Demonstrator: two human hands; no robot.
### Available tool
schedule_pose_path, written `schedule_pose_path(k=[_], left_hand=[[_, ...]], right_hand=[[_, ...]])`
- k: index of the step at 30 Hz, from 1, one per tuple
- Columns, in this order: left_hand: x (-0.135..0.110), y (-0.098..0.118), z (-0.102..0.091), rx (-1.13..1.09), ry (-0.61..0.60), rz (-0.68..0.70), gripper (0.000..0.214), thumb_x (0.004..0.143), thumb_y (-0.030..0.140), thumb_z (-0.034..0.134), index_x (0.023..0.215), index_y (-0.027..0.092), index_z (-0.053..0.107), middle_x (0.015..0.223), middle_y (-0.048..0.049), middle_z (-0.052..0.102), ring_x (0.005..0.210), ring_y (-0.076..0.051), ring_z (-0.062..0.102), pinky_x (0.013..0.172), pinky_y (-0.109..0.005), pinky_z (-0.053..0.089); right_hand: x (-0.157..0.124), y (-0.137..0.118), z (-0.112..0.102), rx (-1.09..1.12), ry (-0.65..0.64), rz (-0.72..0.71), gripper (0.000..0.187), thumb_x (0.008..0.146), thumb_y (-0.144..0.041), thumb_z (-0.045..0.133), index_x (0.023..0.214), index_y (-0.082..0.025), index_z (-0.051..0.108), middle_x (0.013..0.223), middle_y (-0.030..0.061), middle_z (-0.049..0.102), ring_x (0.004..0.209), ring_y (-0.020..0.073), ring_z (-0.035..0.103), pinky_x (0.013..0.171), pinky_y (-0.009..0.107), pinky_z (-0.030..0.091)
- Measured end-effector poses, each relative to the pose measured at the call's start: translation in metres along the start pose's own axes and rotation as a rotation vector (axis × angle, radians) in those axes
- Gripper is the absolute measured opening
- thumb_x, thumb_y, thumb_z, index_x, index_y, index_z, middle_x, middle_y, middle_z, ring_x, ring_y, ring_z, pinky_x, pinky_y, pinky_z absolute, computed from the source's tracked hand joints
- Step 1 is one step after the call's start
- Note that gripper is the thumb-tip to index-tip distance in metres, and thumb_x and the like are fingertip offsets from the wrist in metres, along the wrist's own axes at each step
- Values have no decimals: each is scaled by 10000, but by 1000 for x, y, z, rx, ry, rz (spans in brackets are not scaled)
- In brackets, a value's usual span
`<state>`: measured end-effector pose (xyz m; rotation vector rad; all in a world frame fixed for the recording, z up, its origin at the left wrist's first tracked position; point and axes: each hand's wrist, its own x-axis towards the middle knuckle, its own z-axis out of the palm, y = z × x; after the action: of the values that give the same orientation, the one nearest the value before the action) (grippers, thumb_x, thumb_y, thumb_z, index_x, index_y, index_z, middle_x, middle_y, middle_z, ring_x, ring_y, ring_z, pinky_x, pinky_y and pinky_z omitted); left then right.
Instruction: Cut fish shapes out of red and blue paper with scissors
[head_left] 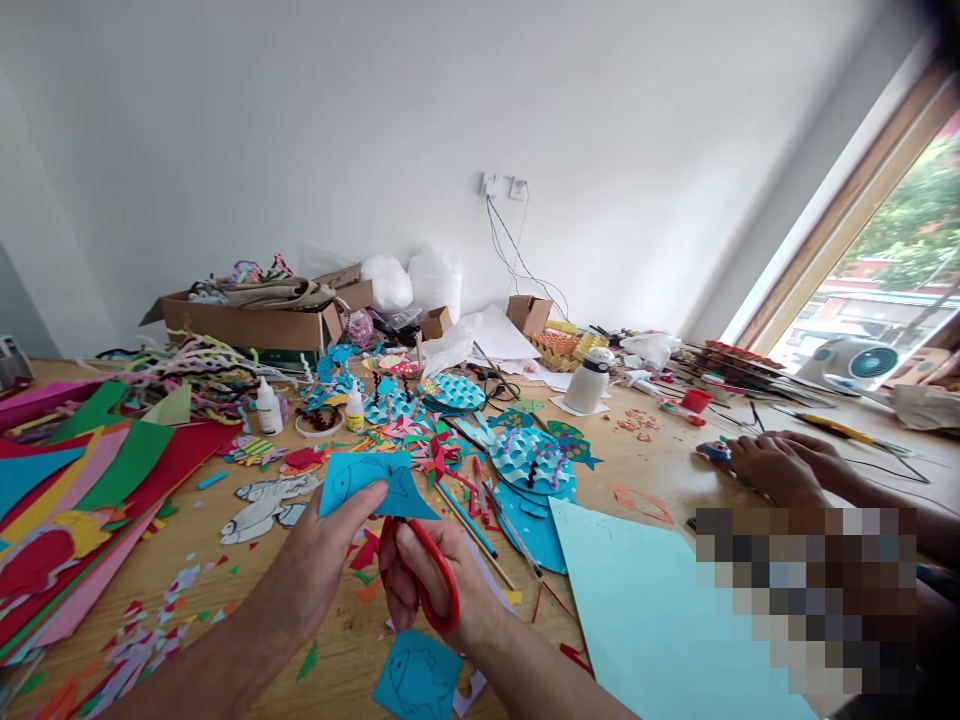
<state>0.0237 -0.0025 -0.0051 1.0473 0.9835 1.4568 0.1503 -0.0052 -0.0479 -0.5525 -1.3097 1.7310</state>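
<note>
My left hand pinches a piece of blue paper with a fish outline drawn on it, thumb on top. Just below and to the right, my right hand grips red-handled scissors. Their blades meet the paper's lower edge and are mostly hidden. Under my right wrist lies a blue paper square with another drawn fish. White fish cut-outs rest on the table left of my left hand. Pencils and red paper scraps lie beyond my right hand.
Coloured paper sheets are stacked at left. Glue bottles stand behind my hands, near blue fish crafts. A light-blue sheet lies at right. Another person's hands work at far right. A cardboard box sits by the wall.
</note>
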Motion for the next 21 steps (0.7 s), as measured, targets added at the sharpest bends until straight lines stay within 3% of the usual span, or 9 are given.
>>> schedule_pose_path(k=[8,21], left_hand=[[0,-7,-2,41,54,27,126,640,295,694,709,196,658,679,18,691,706,-211,638,687,-316,502],[7,-14,-11,84,53,49,155,635,333,698,709,199,676,765,-11,717,790,-235,640,757,-337,496]], right_hand=[[-2,-3,5,-61,65,3,517,748,-627,531,673,-116,553,399,-65,421,306,46,433,324,143,328],[-2,-6,6,-97,73,19,530,729,-654,523,608,-139,485,392,-63,422,314,49,437,327,149,334]])
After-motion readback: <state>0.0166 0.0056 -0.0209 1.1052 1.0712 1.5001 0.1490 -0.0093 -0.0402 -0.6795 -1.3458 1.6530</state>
